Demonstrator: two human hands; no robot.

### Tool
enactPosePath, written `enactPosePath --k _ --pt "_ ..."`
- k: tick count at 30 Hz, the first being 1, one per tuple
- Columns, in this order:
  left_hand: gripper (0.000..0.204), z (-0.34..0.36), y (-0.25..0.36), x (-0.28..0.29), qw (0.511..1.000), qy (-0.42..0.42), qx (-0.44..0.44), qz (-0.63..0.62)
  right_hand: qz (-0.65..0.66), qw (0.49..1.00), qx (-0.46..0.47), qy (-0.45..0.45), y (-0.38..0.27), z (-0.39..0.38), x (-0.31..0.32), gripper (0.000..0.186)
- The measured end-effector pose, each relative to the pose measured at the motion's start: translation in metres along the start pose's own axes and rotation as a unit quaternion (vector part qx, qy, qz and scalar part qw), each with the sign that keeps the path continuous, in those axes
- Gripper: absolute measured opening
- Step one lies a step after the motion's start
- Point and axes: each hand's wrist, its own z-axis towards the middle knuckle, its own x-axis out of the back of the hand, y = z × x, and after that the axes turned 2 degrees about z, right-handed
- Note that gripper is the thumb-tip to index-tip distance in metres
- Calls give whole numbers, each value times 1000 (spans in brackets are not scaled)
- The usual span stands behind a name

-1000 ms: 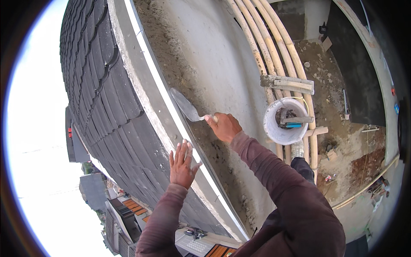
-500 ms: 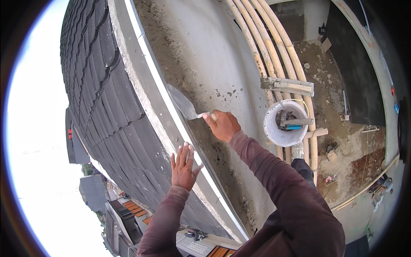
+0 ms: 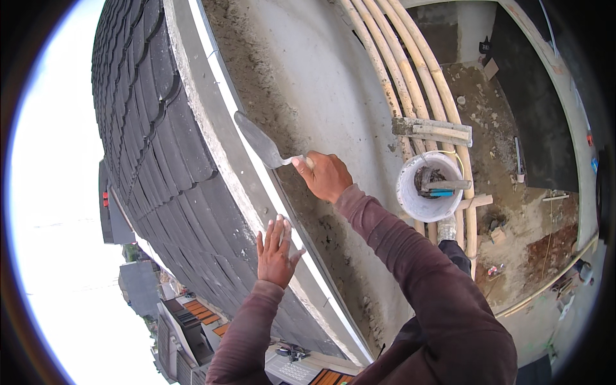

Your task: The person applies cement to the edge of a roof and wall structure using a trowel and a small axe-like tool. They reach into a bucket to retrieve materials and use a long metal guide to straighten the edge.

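My right hand (image 3: 327, 176) is closed round the handle of a pointing trowel (image 3: 258, 141). The trowel's grey blade lies over the white edge strip (image 3: 292, 219) along the top of the wall, its tip pointing up and left. My left hand (image 3: 276, 251) rests with fingers stretched out on the grey mortar band (image 3: 256, 204) and the white strip, below the blade. Nothing is held in it. Rough mortar (image 3: 266, 90) runs along the wall side of the strip.
Dark roof tiles (image 3: 160, 147) slope away at the left. To the right, bamboo poles (image 3: 410, 70) form a walkway carrying a white bucket (image 3: 405, 186) with tools inside and a wooden float (image 3: 433, 131). Beyond them the ground (image 3: 481, 115) lies far below.
My right hand has moved the trowel up and left along the white strip. My left hand stays almost in place.
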Motion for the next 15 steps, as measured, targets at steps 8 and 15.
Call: enactPosePath --k 8,15 --pt "89 -4 -2 2 1000 -8 7 -6 24 1000 13 -6 7 2 -1 69" --pt "93 -4 -2 -1 1000 -11 3 -2 -11 997 -73 21 59 -15 -10 61"
